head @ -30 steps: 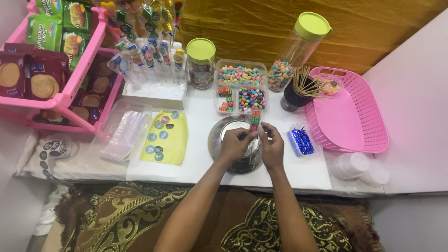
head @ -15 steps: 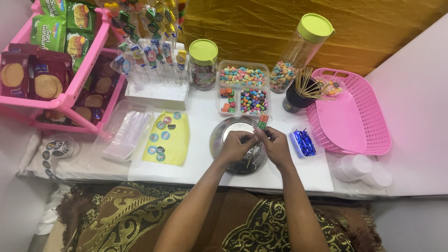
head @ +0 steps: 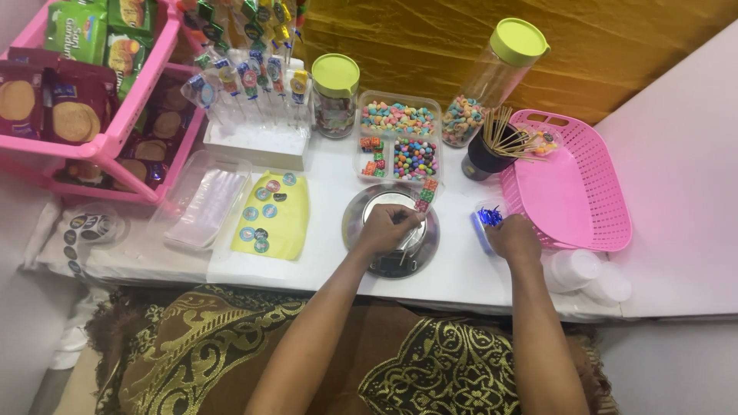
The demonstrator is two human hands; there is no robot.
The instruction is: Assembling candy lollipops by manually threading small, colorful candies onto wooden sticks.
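The left hand [head: 387, 228] hovers over a round steel dish [head: 390, 229] at the front of the white worktop [head: 330, 192], its fingers curled in a pinch around a thin wooden skewer [head: 419, 206] threaded with small coloured sweets; the loaded end of the skewer points up and to the right, past the dish rim. The right hand [head: 513, 238] rests just to the right of the dish, fingers bent down onto a small clear tub of shiny blue pieces [head: 487, 219]; whether it actually grips anything there cannot be told. Behind the dish stands a clear divided box [head: 397, 140] of mixed coloured sweets, flanked by a short jar with a green lid [head: 335, 95] and a tall tilted jar with a green lid [head: 496, 81]. A dark cup [head: 485, 157] full of bare wooden sticks stands beside a pink plastic basket [head: 573, 184], which lies at the right. Left of the dish lies a yellow sheet [head: 272, 215] dotted with round stickers, and next to it a clear tray [head: 204, 200] of plastic sleeves. A pink rack [head: 115, 131] with biscuit packets fills the far left.
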